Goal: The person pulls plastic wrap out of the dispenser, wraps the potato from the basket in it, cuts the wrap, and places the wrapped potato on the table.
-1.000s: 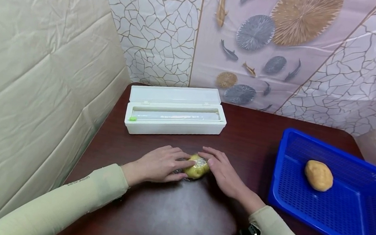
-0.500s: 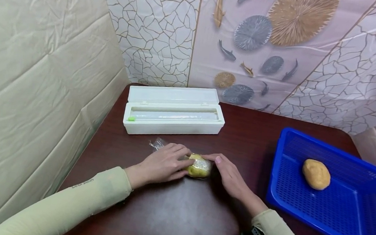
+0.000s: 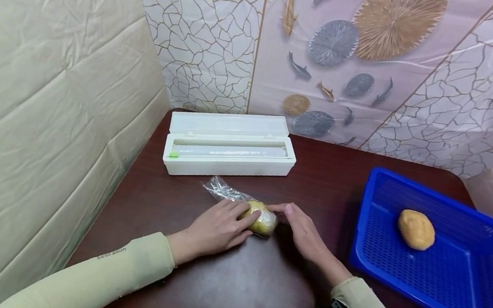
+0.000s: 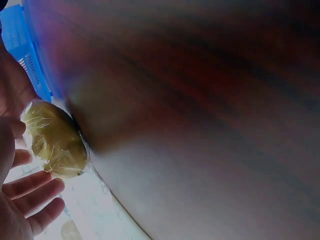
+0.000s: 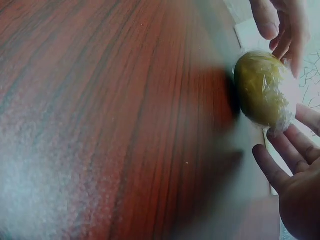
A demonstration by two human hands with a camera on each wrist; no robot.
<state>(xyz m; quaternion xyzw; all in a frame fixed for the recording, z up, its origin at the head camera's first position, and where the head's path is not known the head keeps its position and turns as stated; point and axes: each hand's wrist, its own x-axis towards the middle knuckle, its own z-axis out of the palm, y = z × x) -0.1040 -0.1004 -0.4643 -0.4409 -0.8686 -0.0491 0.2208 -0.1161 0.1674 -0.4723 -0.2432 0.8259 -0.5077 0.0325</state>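
Observation:
A yellow potato (image 3: 262,222) wrapped in clear cling film lies on the dark table between the hands. A loose, crumpled tail of film (image 3: 226,189) stretches from it toward the back left. The left hand (image 3: 219,225) rests against the potato's left side, one finger over its top. In the left wrist view, that hand's fingers (image 4: 37,192) look relaxed and spread beside the wrapped potato (image 4: 55,142). The right hand (image 3: 305,232) is at the other side, its fingertips touching or very near the film. Its straight fingers (image 5: 295,145) reach the potato's end in the right wrist view.
Behind the hands stands a white cling film box (image 3: 230,166), lid raised, with a film roll (image 3: 229,151) and green slider (image 3: 173,154). On the right, a blue basket (image 3: 368,218) contains an unwrapped potato (image 3: 416,230). Fabric-covered walls border the table's left and back.
The left hand has shifted slightly nearer, and the film tail has come into sight behind it. The potato has turned a little. The right hand has drawn slightly back to the right.

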